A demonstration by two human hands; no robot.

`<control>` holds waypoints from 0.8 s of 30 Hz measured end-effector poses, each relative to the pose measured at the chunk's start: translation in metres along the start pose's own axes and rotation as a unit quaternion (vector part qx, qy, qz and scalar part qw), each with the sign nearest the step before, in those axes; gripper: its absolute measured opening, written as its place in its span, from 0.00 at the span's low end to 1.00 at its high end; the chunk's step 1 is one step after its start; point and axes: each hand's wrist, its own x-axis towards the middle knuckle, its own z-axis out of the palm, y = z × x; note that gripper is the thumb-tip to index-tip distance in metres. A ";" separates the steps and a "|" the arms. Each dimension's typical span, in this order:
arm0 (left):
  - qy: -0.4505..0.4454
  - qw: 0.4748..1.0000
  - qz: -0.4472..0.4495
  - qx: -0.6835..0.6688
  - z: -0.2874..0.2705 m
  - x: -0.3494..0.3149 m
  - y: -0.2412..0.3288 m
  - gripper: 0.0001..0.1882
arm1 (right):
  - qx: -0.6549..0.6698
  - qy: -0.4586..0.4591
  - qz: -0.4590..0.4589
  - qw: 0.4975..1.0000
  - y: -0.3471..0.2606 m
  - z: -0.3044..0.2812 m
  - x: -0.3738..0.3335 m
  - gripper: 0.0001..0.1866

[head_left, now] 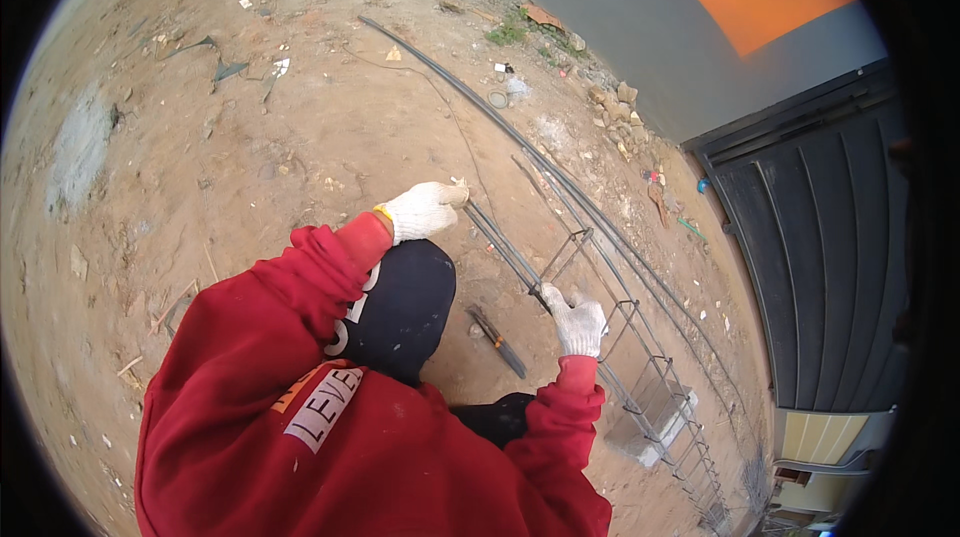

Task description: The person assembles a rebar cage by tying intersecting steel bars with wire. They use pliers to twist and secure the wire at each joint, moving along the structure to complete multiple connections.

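A rebar cage (pixel 640 357) of long steel bars and square stirrups runs from the middle toward the lower right. My left hand (pixel 425 209), in a white knit glove, is closed around the near end of the long bars (pixel 500 247). My right hand (pixel 578 322), also gloved, grips the bars where a stirrup (pixel 570 252) crosses them. Red sleeves cover both arms, and my dark-clad knee (pixel 400 307) sits between them.
A dark hand tool with an orange mark (pixel 497 340) lies on the dirt below the bars. A grey concrete block (pixel 650 432) props the cage. Loose long rods (pixel 450 77) lie beyond. A grey and orange wall (pixel 640 27) and dark metal gate (pixel 830 257) stand on the right.
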 end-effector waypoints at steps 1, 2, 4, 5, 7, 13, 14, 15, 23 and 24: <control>-0.010 1.000 -0.004 0.010 -0.002 -0.001 0.004 0.22 | -0.007 0.008 -0.001 1.000 -0.001 0.000 -0.001 0.39; -0.018 1.000 -0.010 0.020 -0.005 -0.002 0.010 0.22 | -0.013 0.015 -0.002 1.000 -0.002 -0.001 -0.001 0.39; -0.045 0.997 -0.034 0.054 -0.011 -0.003 0.022 0.20 | -0.008 0.026 -0.007 1.000 -0.005 -0.003 -0.003 0.39; -0.057 0.995 -0.046 0.071 -0.014 -0.003 0.030 0.20 | 0.001 0.029 -0.010 1.000 -0.007 -0.003 -0.003 0.39; -0.044 0.988 -0.057 0.136 -0.017 -0.003 0.045 0.20 | 0.016 0.040 -0.020 0.999 -0.009 -0.003 -0.003 0.39; -0.014 0.853 0.186 0.487 0.036 0.033 0.101 0.28 | 0.062 0.054 -0.030 0.996 -0.001 -0.001 -0.001 0.39; -0.078 0.859 0.192 0.468 0.049 0.044 0.110 0.29 | 0.071 0.027 -0.008 0.997 0.000 0.000 0.000 0.39; -0.190 0.843 0.139 0.483 0.066 0.052 0.118 0.32 | 0.075 0.008 0.012 0.997 0.002 0.000 0.000 0.39; -0.268 0.904 0.026 0.331 0.095 0.066 0.125 0.21 | 0.212 -0.025 -0.128 0.969 0.026 -0.034 -0.014 0.19; -0.265 0.904 0.021 0.335 0.096 0.068 0.126 0.22 | 0.212 -0.021 -0.147 0.966 0.032 -0.041 -0.020 0.18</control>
